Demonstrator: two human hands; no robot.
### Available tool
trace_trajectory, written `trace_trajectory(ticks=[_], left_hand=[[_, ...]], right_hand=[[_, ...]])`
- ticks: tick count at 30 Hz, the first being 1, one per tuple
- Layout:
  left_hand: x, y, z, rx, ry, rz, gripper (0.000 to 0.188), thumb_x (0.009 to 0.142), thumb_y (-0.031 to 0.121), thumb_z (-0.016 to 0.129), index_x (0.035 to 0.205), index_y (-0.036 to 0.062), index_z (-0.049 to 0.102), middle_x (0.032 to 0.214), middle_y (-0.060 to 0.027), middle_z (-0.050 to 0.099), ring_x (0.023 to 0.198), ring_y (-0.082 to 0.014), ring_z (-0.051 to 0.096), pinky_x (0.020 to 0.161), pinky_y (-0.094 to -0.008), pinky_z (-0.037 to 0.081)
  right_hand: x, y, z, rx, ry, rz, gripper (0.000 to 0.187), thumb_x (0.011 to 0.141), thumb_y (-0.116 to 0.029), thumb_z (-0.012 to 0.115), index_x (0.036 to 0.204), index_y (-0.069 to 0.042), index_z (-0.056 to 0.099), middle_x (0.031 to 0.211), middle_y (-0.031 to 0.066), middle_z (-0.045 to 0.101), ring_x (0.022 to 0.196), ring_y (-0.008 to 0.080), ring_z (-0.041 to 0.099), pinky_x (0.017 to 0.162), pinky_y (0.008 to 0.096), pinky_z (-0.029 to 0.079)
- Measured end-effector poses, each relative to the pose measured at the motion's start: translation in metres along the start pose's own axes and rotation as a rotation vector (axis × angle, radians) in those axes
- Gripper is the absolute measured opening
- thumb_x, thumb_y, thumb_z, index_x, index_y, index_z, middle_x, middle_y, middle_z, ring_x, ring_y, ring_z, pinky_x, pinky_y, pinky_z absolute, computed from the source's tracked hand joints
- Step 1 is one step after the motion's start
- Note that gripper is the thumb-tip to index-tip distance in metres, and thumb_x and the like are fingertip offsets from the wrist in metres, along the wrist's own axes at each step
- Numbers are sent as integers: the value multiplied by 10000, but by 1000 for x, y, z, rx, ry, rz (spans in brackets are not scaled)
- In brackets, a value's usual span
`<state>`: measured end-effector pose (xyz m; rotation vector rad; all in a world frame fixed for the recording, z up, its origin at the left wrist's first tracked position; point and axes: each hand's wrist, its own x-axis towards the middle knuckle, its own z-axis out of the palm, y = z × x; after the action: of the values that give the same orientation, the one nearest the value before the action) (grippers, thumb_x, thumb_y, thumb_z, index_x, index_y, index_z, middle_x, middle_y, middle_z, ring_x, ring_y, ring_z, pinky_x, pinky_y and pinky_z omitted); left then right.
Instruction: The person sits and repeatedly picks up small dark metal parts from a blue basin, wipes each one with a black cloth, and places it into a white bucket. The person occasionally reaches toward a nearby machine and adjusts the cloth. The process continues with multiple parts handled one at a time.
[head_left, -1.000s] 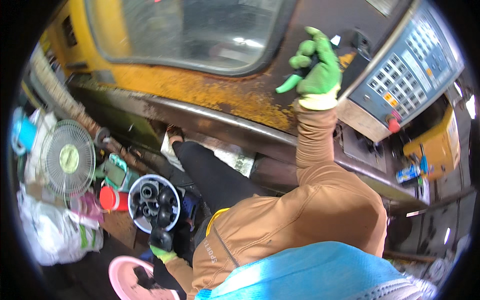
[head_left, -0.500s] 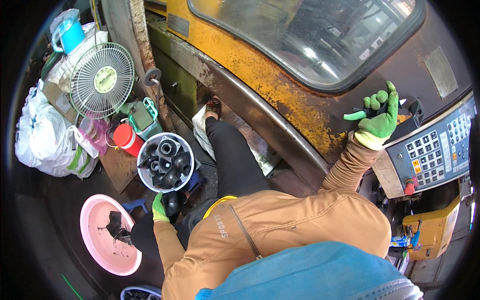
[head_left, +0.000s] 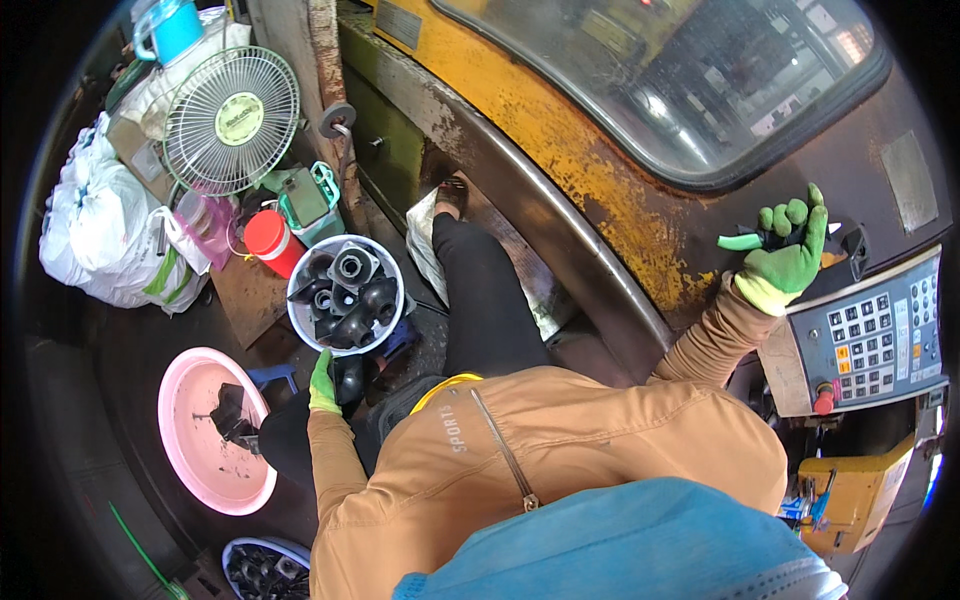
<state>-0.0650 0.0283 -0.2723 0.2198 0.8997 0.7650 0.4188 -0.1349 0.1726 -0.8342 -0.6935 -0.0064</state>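
My left hand (head_left: 322, 386), in a green and yellow glove, is closed on a dark, rounded plastic part (head_left: 350, 379) close to my thigh. Just beyond it stands a white bucket (head_left: 296, 325) holding several black molded parts (head_left: 345, 300). Out to the right, my gloved right hand (head_left: 783, 262) grips a pair of cutting pliers with a green handle (head_left: 740, 242); several fingers are curled and one points up. That hand is beside a black door handle (head_left: 855, 248) on the yellow and brown machine door (head_left: 620, 215).
A pink basin (head_left: 180, 440) with black scraps stands left; another tub (head_left: 228, 565) of black parts is at the lower left. Beyond are a fan (head_left: 238, 118), a red jug (head_left: 268, 236) and white bags (head_left: 100, 220). A control panel (head_left: 870, 335) with a red button is at the right.
My view has shifted, so the machine and buckets appear displaced in the picture. Both hands keep their holds, and the right stays beside the door handle.
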Motion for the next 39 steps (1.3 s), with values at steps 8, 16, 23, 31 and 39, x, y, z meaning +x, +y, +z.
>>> trace_trajectory(ticks=[8,16,23,31,39], left_hand=[[-2,2,6,32,96,-18,396,932,341,523,1162,27,597,1068,-129,665,908,-246,654,834,-365,520],[-14,4,18,-3,133,-25,361,924,318,543,1162,50,594,1068,-122,661,892,-256,654,786,-388,536],[-10,0,11,1,107,23,287,915,274,562,1065,40,631,938,-117,683,750,-240,665,679,-349,544],[2,-6,-4,-39,99,-35,344,919,317,524,1045,19,641,983,-130,686,785,-269,666,757,-397,543],[-7,-2,-4,43,-129,-170,336,925,314,529,1011,0,612,893,-136,679,776,-222,666,704,-327,548]], right_hand=[[1,0,0,-13,30,6,324,976,-269,482,1176,-19,530,697,-17,422,578,95,367,574,265,344],[2,0,-3,2,15,14,338,983,-270,465,1186,-4,515,686,-15,410,571,97,361,566,267,337],[2,0,-2,-35,-4,0,339,989,-257,452,1195,5,510,687,-17,395,570,94,352,559,263,334],[-2,0,3,-55,42,-30,335,989,-231,461,1216,11,504,703,-12,398,575,98,350,564,262,339],[-2,1,1,-67,62,-37,325,995,-215,449,1209,21,512,711,-8,383,581,97,336,562,259,326]])
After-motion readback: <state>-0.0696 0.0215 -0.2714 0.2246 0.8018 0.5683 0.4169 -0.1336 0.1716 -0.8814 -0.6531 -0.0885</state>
